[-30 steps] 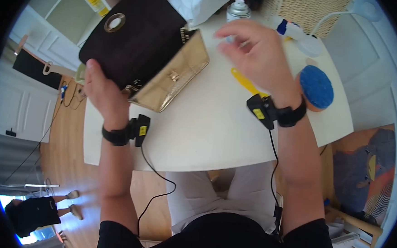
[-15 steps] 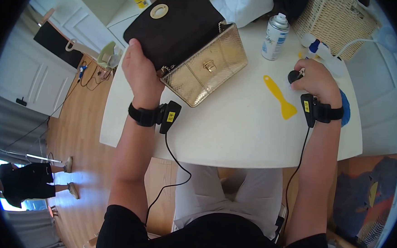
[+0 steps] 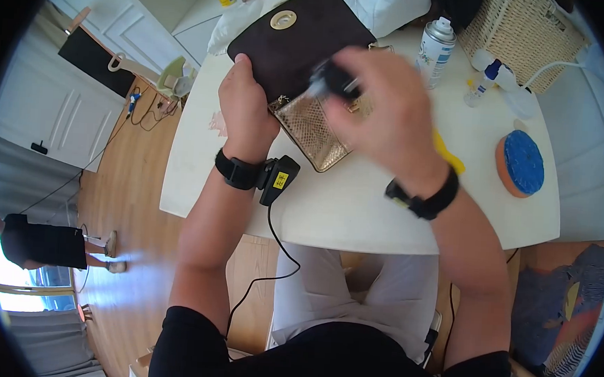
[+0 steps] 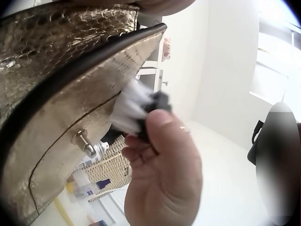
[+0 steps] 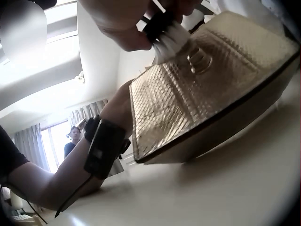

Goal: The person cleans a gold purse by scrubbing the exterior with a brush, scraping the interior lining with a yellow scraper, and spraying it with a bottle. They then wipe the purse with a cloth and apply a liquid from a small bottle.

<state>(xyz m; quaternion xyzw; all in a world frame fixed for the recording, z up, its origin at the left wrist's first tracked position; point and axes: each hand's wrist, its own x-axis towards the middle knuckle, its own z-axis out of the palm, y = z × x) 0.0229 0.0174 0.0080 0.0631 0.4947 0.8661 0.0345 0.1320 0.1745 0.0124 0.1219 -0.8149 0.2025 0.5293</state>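
Note:
My left hand (image 3: 244, 112) holds the left end of a gold snakeskin-textured handbag (image 3: 309, 130), its thumb at the edge of the raised dark flap (image 3: 293, 53). A round gold ring (image 3: 283, 20) is set in that flap. In my right hand (image 3: 392, 121) is a small brush (image 4: 157, 106) with a black body and white bristles (image 5: 171, 44). The bristles are close over the gold front panel, beside the metal clasp (image 5: 200, 61) in the right wrist view. From the head view, the right hand covers much of the panel.
A yellow scraper (image 3: 448, 154) lies partly behind the right forearm. Farther right is a round orange pad with a blue face (image 3: 523, 162). A spray can (image 3: 435, 53), a small bottle with a dark blue cap (image 3: 485, 82) and a woven basket (image 3: 522, 36) stand at the back.
My right hand went to the table's right side, took hold of the black brush and swung left over the handbag. The left hand keeps its hold on the bag.

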